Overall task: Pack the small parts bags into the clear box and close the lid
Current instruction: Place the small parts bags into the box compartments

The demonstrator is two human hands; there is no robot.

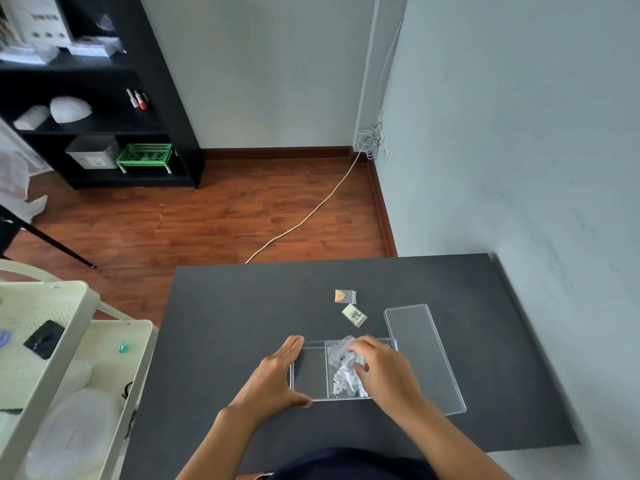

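Observation:
The clear box (309,370) lies open on the black table, split by a divider; its left compartment shows only table through it. My left hand (277,374) clasps the box's left wall, thumb at the near corner. My right hand (379,367) reaches into the right compartment, fingers pinching a small clear bag (341,351) above other parts bags (341,384) with white bits. Two more bags lie on the table beyond the box: an orange one (345,296) and a greenish one (354,315). The clear lid (424,355) lies flat to the right of the box.
A pale green trolley (52,358) with a black item and white bundles stands to the left of the table. The wall runs close along the table's right side. A black shelf unit (104,98) and a cable on the wooden floor lie beyond.

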